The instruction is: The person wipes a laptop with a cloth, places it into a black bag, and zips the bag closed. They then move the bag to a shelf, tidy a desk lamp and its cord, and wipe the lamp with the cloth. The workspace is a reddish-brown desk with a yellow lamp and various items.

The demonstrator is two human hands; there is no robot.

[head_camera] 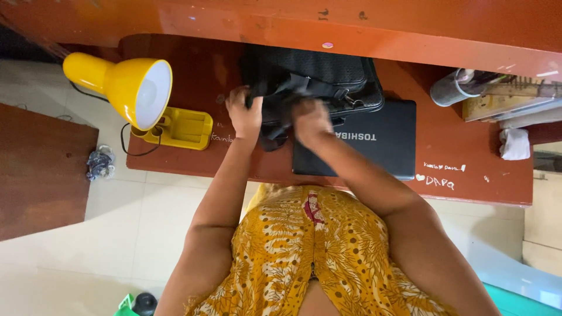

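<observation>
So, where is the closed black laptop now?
In the head view, the laptop lies flat on the red desk, right of centre, partly under the black bag.

Both hands grip black bag (316,82) over laptop (374,146).

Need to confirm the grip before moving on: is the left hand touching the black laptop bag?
Touching. The head view shows the left hand closed on dark strap fabric at the near left edge of the black laptop bag, no gap between them.
</observation>
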